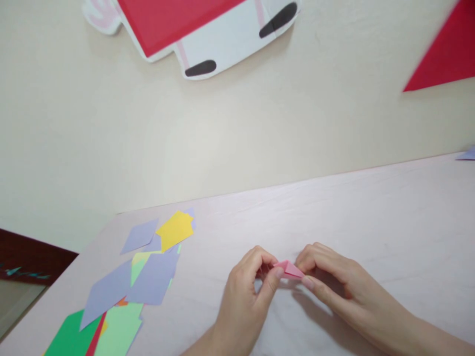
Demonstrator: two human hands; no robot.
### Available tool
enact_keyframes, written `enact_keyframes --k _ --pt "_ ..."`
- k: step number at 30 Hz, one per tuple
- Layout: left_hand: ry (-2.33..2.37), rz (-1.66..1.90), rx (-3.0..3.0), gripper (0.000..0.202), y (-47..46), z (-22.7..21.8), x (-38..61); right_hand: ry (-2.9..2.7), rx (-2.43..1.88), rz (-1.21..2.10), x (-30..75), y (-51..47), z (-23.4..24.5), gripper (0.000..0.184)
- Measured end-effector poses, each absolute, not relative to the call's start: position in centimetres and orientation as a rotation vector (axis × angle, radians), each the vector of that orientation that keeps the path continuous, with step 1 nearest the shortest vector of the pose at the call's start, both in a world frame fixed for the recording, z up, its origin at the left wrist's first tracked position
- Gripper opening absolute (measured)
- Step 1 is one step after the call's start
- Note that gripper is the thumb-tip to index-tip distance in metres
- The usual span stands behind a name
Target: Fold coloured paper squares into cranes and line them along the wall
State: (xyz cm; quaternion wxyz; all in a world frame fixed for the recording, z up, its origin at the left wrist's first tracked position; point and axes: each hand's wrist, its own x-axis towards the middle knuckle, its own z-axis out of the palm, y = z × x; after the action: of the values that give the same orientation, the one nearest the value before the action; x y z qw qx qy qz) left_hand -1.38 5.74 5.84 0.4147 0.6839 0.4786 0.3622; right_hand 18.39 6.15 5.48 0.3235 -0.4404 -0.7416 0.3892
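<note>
A small folded pink paper piece [290,269] is held just above the pale table [371,222], between both hands. My left hand [247,291] pinches its left end with thumb and curled fingers. My right hand [334,282] grips its right end, fingers pressed together over the fold. Both hands are closed on the paper.
A loose pile of coloured paper squares [144,277], lilac, yellow and green, lies at the table's left. A lilac scrap [466,155] sits at the far right edge. On the cream wall hang a red-and-white paper decoration [200,29] and a red triangle [445,54].
</note>
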Motion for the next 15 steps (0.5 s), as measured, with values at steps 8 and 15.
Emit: enact_keyframes --k 8,15 --pt "1.107 0.966 1.924 0.018 5.68 5.56 -1.22 -1.907 -1.161 0.989 18.03 5.94 5.61 0.024" --pt "1.017 0.999 1.865 0.006 5.56 5.78 -1.15 -1.898 -1.175 1.002 17.96 5.86 5.76 0.025"
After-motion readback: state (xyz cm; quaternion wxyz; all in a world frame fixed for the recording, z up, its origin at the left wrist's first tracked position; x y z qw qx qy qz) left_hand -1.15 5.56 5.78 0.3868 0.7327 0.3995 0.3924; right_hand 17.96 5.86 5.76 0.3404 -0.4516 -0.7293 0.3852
